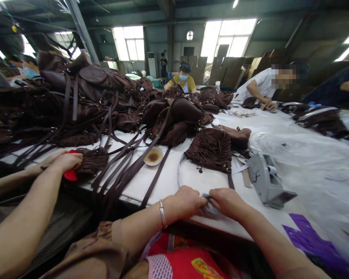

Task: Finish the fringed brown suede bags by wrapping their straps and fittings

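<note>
Near the table's front edge, my left hand (189, 202), with a silver bangle on its wrist, is closed on a small grey, crumpled piece (211, 205). Against it from the right, my right hand (228, 202) pinches the same piece. What exactly the piece is cannot be made out. Just beyond my hands lies a dark brown fringed bag (211, 149), its strap trailing toward my right hand. A small white dish (153, 156) with brown liquid stands left of the bag.
Brown bags (104, 89) with long straps are heaped on the left. A grey tape dispenser (267, 180) and plastic sheeting (314, 166) are on the right. A neighbour's hands hold a red item (71, 174) at left; other people work across the table.
</note>
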`<state>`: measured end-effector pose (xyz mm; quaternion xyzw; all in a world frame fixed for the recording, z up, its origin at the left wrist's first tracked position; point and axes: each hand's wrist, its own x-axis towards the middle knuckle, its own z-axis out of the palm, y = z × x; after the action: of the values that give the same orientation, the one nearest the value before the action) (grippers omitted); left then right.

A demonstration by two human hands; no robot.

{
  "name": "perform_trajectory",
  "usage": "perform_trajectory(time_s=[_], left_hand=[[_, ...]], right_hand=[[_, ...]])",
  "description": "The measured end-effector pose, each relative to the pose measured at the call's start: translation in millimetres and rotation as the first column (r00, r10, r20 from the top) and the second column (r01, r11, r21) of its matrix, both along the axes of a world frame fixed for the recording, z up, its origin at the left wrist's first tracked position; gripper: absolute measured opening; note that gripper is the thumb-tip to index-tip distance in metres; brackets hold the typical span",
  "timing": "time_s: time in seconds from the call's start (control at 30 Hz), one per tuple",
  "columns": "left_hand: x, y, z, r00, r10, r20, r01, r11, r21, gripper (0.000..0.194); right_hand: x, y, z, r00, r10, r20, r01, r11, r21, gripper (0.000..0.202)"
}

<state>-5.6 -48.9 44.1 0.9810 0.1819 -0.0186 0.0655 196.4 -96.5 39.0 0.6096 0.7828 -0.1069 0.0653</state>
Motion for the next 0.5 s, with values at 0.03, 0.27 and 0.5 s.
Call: perform_trajectory(time_s=[0.03, 0.27, 0.5], left_hand=[[-0.6, 2.5, -3.9, 1.000, 0.018, 0.012, -0.018, 1.000, 0.013, 0.022], [13.7, -12.7, -41.6, 0.950, 0.243, 0.197, -0.256, 0.966, 0.043, 0.026], [-12.0, 19.8, -17.6, 0.995, 0.005, 0.103, -0.014, 0.996, 0.087, 0.023]], right_hand=[[-0.2, 1.2, -0.2, 1.000, -0.018, -0.011, 0.018, 1.000, 0.019, 0.024], [-20.1, 7.7, -7.1, 0.884, -0.467, 0.010, 0.467, 0.884, 0.036, 0.042], [-19.7, 26.3, 0.0, 0.997, -0.067, 0.023, 0.067, 0.998, 0.015, 0.024]])
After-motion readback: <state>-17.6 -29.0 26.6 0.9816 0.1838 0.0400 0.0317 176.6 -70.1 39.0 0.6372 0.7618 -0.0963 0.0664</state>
